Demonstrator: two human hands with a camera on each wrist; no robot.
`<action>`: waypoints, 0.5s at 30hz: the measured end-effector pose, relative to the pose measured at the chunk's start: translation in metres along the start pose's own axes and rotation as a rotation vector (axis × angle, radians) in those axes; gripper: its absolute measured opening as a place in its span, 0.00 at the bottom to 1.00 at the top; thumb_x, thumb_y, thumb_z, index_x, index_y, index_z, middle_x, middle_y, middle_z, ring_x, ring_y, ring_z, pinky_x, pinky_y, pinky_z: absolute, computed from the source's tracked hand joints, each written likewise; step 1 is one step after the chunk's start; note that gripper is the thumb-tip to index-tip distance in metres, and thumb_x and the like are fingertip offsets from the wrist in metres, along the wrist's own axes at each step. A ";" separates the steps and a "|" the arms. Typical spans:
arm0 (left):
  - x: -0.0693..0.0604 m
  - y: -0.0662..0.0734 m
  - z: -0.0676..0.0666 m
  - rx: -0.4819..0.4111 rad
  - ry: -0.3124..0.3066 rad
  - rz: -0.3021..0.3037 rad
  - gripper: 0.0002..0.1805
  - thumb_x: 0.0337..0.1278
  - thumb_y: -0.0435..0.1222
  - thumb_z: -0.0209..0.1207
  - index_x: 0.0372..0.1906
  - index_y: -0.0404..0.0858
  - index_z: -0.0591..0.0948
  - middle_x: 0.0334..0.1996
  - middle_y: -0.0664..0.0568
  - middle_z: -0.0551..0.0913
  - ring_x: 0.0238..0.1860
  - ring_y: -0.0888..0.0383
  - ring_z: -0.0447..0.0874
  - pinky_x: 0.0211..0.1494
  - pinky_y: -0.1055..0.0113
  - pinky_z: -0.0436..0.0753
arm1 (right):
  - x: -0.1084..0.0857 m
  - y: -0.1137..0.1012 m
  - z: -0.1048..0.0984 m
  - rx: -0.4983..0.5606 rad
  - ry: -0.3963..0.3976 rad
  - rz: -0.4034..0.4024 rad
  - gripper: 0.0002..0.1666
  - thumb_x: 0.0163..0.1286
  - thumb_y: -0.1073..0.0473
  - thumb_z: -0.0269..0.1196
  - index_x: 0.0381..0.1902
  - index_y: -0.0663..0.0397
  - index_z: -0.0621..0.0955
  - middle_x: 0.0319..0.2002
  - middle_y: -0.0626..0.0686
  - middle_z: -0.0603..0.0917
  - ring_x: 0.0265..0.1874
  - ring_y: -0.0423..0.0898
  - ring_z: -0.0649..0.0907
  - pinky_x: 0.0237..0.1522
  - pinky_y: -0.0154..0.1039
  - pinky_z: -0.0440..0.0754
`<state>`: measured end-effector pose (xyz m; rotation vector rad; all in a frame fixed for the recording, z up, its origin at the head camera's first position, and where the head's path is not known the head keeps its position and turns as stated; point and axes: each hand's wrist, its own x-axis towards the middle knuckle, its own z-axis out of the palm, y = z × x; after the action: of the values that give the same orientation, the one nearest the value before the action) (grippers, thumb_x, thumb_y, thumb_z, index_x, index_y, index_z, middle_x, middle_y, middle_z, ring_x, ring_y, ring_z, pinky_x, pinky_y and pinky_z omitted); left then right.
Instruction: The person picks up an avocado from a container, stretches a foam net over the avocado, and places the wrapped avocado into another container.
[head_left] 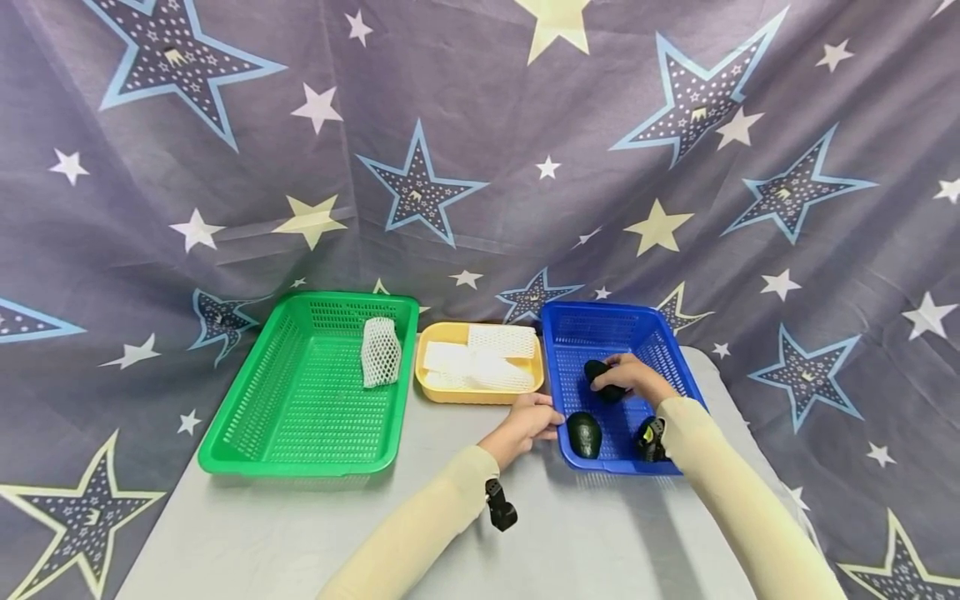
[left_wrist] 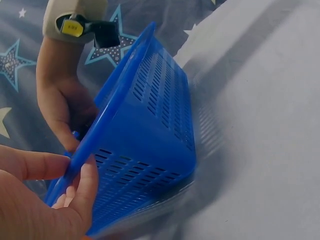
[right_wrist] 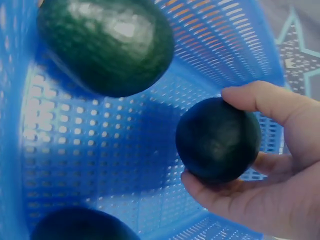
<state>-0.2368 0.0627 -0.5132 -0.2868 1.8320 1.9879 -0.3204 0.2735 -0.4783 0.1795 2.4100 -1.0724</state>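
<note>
In the blue basket (head_left: 557, 350) my right hand (head_left: 633, 379) grips a dark green avocado (right_wrist: 217, 140), thumb on one side and fingers curled round the other. A second avocado (head_left: 584, 435) lies in the basket's near left corner. Another dark avocado (right_wrist: 82, 225) shows at the lower edge of the right wrist view; the right wrist's camera partly covers it in the head view. My left hand (head_left: 528, 422) pinches the basket's left rim, with the thumb and fingers on opposite sides of the rim (left_wrist: 112, 107).
A yellow tray (head_left: 480, 398) holding white foam nets (head_left: 502, 340) stands left of the blue basket. Farther left is a green basket (head_left: 300, 467) with a net-wrapped item or net (head_left: 381, 352) inside. Behind the table (head_left: 247, 533) hangs a star-patterned cloth (head_left: 480, 125).
</note>
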 end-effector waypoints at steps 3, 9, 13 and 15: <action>0.000 0.000 0.000 -0.003 0.005 0.003 0.22 0.54 0.21 0.63 0.56 0.25 0.78 0.33 0.48 0.83 0.26 0.60 0.81 0.39 0.63 0.90 | -0.007 0.000 -0.002 0.089 0.012 -0.051 0.48 0.63 0.61 0.68 0.75 0.70 0.59 0.69 0.75 0.64 0.58 0.60 0.79 0.60 0.58 0.83; 0.000 -0.002 0.000 -0.015 0.000 0.016 0.22 0.55 0.21 0.63 0.57 0.24 0.77 0.35 0.47 0.84 0.29 0.58 0.84 0.40 0.62 0.91 | -0.021 0.000 -0.003 0.220 0.016 -0.199 0.46 0.66 0.62 0.66 0.77 0.68 0.58 0.68 0.75 0.64 0.51 0.55 0.81 0.54 0.57 0.86; 0.001 -0.004 0.000 -0.024 -0.002 0.017 0.23 0.55 0.21 0.63 0.58 0.24 0.77 0.36 0.46 0.85 0.31 0.56 0.85 0.43 0.60 0.91 | -0.033 -0.002 -0.003 0.288 0.039 -0.267 0.45 0.67 0.62 0.67 0.77 0.65 0.60 0.63 0.72 0.70 0.46 0.48 0.82 0.47 0.46 0.88; 0.001 -0.004 0.001 -0.028 -0.002 0.018 0.23 0.55 0.21 0.63 0.58 0.24 0.77 0.36 0.46 0.85 0.31 0.56 0.85 0.47 0.57 0.90 | -0.039 -0.003 -0.002 0.320 0.056 -0.294 0.45 0.67 0.62 0.67 0.77 0.64 0.60 0.60 0.70 0.72 0.44 0.45 0.82 0.46 0.43 0.87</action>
<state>-0.2357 0.0635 -0.5172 -0.2778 1.8122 2.0269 -0.2880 0.2761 -0.4558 -0.0425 2.3483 -1.6048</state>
